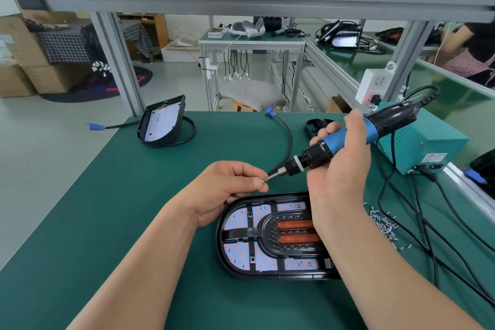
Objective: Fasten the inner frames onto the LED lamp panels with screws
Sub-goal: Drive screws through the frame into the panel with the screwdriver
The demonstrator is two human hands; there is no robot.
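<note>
Green matting covers the tabletop (134,209), and the LED lamp panel (238,252) lies flat on it near the middle, close to the person. Its white board is dotted with small red points. The black inner frame (263,233) sits inside the panel's shell, its ribs crossing the board and its rounded centre framing two orange strips.

Above the panel's far edge, the left hand (227,190) hangs with its fingers (249,169) curled narrow, thumb and forefinger pinching a small screw (263,180) against the tip of the bit (273,175). The right hand (340,174) grips the electric screwdriver (375,126), fingers wrapped round the blue barrel with the thumb up along it. The tool slants down to the left, its black rear end pointing far and right. The right forearm crosses over the right end of the panel and hides it.

A loose heap of screws (383,225) lies on the tabletop just right of that forearm. Further right stands a teal power box (423,139), with black cables running from it toward the near right corner. At the far left a second lamp panel (162,122) is propped on its edge, board facing right. A black cable (288,136) with a blue connector curves away from the hands toward the far edge.
</note>
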